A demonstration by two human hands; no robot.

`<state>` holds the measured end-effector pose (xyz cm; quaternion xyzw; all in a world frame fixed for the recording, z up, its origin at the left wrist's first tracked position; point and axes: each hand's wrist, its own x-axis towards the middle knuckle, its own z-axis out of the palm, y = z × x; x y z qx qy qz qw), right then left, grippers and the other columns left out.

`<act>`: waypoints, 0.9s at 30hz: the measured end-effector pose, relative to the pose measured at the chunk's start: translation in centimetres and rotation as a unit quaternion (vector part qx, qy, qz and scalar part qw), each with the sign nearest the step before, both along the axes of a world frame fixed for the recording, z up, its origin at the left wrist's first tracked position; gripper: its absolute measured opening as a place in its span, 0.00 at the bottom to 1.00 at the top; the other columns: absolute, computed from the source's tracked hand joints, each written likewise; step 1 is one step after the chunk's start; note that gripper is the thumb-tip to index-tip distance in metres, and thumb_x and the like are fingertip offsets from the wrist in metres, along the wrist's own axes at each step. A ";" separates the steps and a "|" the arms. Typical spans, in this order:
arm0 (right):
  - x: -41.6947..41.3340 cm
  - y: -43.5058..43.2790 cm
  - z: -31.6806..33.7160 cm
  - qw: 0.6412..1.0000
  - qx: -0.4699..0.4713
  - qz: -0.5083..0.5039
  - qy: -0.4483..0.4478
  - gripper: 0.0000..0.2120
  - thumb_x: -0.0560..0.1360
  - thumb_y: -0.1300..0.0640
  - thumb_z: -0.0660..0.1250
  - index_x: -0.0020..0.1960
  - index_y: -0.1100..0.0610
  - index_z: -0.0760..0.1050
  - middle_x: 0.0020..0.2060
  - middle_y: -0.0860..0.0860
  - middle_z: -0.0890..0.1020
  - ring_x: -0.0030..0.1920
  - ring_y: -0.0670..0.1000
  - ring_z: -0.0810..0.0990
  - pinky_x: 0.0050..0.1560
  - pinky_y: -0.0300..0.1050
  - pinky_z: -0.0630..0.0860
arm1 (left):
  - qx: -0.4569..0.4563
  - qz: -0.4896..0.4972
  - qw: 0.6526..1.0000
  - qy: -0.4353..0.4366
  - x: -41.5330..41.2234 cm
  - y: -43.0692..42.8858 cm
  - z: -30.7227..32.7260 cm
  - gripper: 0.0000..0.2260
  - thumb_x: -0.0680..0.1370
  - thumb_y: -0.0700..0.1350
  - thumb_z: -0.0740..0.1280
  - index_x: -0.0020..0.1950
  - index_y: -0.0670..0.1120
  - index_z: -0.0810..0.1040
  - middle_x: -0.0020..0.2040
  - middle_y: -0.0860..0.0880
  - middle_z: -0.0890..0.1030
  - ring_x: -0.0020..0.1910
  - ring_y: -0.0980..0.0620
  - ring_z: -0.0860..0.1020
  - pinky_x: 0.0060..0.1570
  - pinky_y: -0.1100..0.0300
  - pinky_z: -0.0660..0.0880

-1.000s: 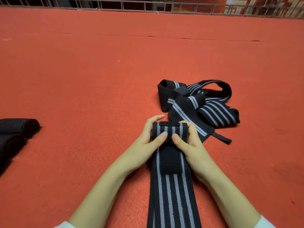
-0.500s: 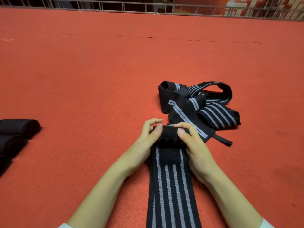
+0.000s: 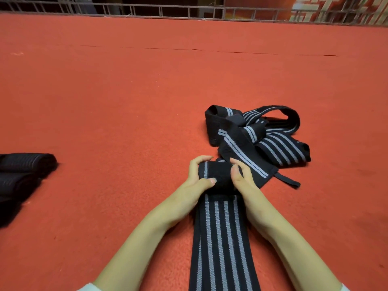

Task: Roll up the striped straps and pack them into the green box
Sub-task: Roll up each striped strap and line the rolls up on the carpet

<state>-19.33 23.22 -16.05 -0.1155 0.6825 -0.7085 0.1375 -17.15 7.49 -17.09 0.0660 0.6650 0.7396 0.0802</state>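
Observation:
A black strap with grey stripes (image 3: 222, 238) lies flat on the red carpet and runs toward me. Its far end is wound into a small roll (image 3: 218, 175). My left hand (image 3: 199, 179) grips the roll's left end, thumb on the near side and fingers curled over the top. My right hand (image 3: 241, 177) holds the right end the same way. Just beyond, to the right, a loose heap of more striped straps (image 3: 260, 135) lies tangled. No green box is in view.
Several rolled black straps (image 3: 23, 173) lie at the left edge of the view. The red carpet (image 3: 126, 101) stretches far ahead to a metal railing (image 3: 189, 11) at the back.
The roll has grown and moved a little toward me along the strap. The velcro patch that lay open a second ago is now mostly wound under; both hands shifted their grip.

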 end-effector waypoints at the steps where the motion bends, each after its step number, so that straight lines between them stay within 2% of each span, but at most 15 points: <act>1: 0.1 0.5 -0.1 1.000 0.008 0.004 0.025 0.43 0.67 0.31 0.64 0.71 0.59 0.65 0.60 0.45 0.75 0.58 0.45 0.77 0.47 0.25 0.70 | 0.000 0.003 1.000 0.001 -0.1 0.1 -0.1 0.21 0.73 0.46 0.62 0.64 0.61 0.64 0.60 0.48 0.77 0.56 0.54 0.78 0.62 0.57 0.72; 2: 0.1 0.8 -0.3 1.000 -0.002 0.008 0.028 0.41 0.67 0.33 0.65 0.70 0.59 0.66 0.59 0.46 0.75 0.58 0.46 0.78 0.45 0.24 0.71 | 0.008 0.009 1.000 0.001 0.0 0.3 0.0 0.21 0.74 0.47 0.62 0.65 0.61 0.64 0.61 0.49 0.77 0.57 0.54 0.78 0.63 0.57 0.72; 3: 0.1 0.4 -0.2 1.000 0.009 0.007 0.017 0.34 0.70 0.37 0.67 0.69 0.55 0.67 0.60 0.47 0.77 0.58 0.46 0.79 0.47 0.25 0.73 | 0.013 0.017 1.000 0.005 0.1 0.5 0.1 0.20 0.75 0.49 0.62 0.66 0.60 0.64 0.61 0.50 0.77 0.58 0.55 0.78 0.62 0.59 0.73; 4: 0.3 0.0 0.0 1.000 0.006 0.004 0.000 0.28 0.71 0.42 0.66 0.67 0.50 0.66 0.60 0.48 0.79 0.56 0.45 0.80 0.50 0.29 0.75 | 0.010 0.026 1.000 0.013 0.2 0.6 0.3 0.20 0.77 0.52 0.63 0.67 0.60 0.63 0.61 0.52 0.77 0.59 0.57 0.78 0.61 0.61 0.73; 6: 0.9 0.3 -0.1 1.000 -0.006 -0.005 0.002 0.24 0.72 0.47 0.63 0.67 0.46 0.65 0.61 0.48 0.79 0.58 0.44 0.80 0.58 0.38 0.76 | -0.005 0.036 0.999 0.027 0.3 0.5 0.6 0.22 0.79 0.52 0.64 0.70 0.60 0.60 0.60 0.55 0.78 0.59 0.60 0.78 0.58 0.66 0.73; 9: 0.9 0.3 0.0 0.999 -0.011 -0.018 0.032 0.29 0.71 0.48 0.65 0.71 0.45 0.61 0.62 0.38 0.74 0.63 0.39 0.75 0.68 0.45 0.70 | -0.010 0.020 0.999 0.024 0.2 0.1 0.7 0.25 0.78 0.44 0.65 0.71 0.59 0.60 0.63 0.50 0.79 0.60 0.54 0.79 0.60 0.61 0.75; 10: 0.6 0.1 0.1 0.999 -0.016 -0.022 0.025 0.33 0.71 0.47 0.68 0.73 0.45 0.59 0.64 0.37 0.72 0.65 0.38 0.73 0.70 0.46 0.68 | -0.008 0.022 0.999 0.027 0.2 0.0 0.7 0.25 0.78 0.43 0.66 0.71 0.58 0.61 0.63 0.47 0.78 0.60 0.52 0.79 0.59 0.59 0.76; 12: 0.6 -0.2 -0.1 1.000 -0.021 -0.021 0.008 0.40 0.70 0.41 0.73 0.75 0.45 0.57 0.70 0.43 0.70 0.70 0.43 0.68 0.73 0.52 0.64 | 0.000 0.037 0.998 0.042 0.1 -0.1 0.6 0.27 0.77 0.41 0.69 0.70 0.56 0.61 0.62 0.44 0.77 0.57 0.52 0.80 0.55 0.59 0.77; 13: 0.6 -0.2 -0.3 0.999 -0.032 -0.013 -0.005 0.39 0.70 0.41 0.72 0.75 0.48 0.58 0.70 0.48 0.71 0.70 0.47 0.70 0.72 0.54 0.65 | 0.002 0.042 0.998 0.051 0.1 -0.2 0.5 0.29 0.76 0.41 0.70 0.71 0.56 0.60 0.62 0.44 0.77 0.56 0.53 0.80 0.54 0.60 0.76; 15: 0.6 -0.3 -0.3 0.998 -0.057 0.012 -0.034 0.30 0.73 0.45 0.67 0.70 0.53 0.63 0.64 0.52 0.78 0.64 0.51 0.77 0.67 0.55 0.71 | -0.006 0.039 0.997 0.070 0.0 -0.3 0.2 0.31 0.74 0.40 0.70 0.72 0.55 0.58 0.63 0.46 0.76 0.59 0.54 0.78 0.58 0.61 0.75; 17: 0.8 -0.3 -0.2 0.997 -0.066 0.014 -0.043 0.26 0.73 0.43 0.64 0.66 0.53 0.66 0.60 0.50 0.81 0.60 0.50 0.80 0.61 0.49 0.77 | -0.023 0.031 0.996 0.086 0.1 -0.1 0.2 0.30 0.74 0.39 0.68 0.71 0.55 0.60 0.63 0.50 0.76 0.60 0.55 0.77 0.60 0.61 0.73; 20: 1.0 -0.5 0.1 0.995 -0.088 -0.004 -0.042 0.25 0.75 0.39 0.62 0.65 0.52 0.68 0.58 0.49 0.82 0.59 0.48 0.80 0.56 0.42 0.78 | -0.045 0.032 0.993 0.104 0.1 0.0 0.1 0.25 0.74 0.36 0.67 0.65 0.53 0.63 0.56 0.54 0.74 0.54 0.60 0.76 0.56 0.65 0.72; 23: 0.7 -0.1 0.5 0.992 -0.108 -0.021 -0.067 0.20 0.77 0.47 0.61 0.65 0.56 0.70 0.56 0.56 0.82 0.56 0.54 0.82 0.52 0.45 0.80 | -0.068 0.020 0.991 0.111 0.4 0.0 0.3 0.24 0.74 0.34 0.66 0.64 0.53 0.64 0.55 0.53 0.73 0.50 0.62 0.74 0.54 0.67 0.71; 25: 0.6 0.0 0.6 0.991 -0.110 -0.021 -0.069 0.17 0.78 0.51 0.63 0.63 0.58 0.71 0.55 0.59 0.82 0.54 0.56 0.83 0.51 0.48 0.80 | -0.066 -0.005 0.994 0.092 0.4 -0.1 0.4 0.23 0.74 0.38 0.67 0.65 0.54 0.65 0.57 0.53 0.74 0.53 0.59 0.75 0.56 0.64 0.72; 27: 0.5 0.0 0.4 0.992 -0.108 -0.024 -0.063 0.16 0.76 0.52 0.66 0.61 0.59 0.71 0.56 0.62 0.81 0.55 0.58 0.82 0.56 0.53 0.79 | -0.035 0.007 0.998 0.045 -0.1 -0.1 0.7 0.21 0.75 0.47 0.70 0.66 0.54 0.68 0.60 0.51 0.76 0.57 0.59 0.78 0.57 0.63 0.74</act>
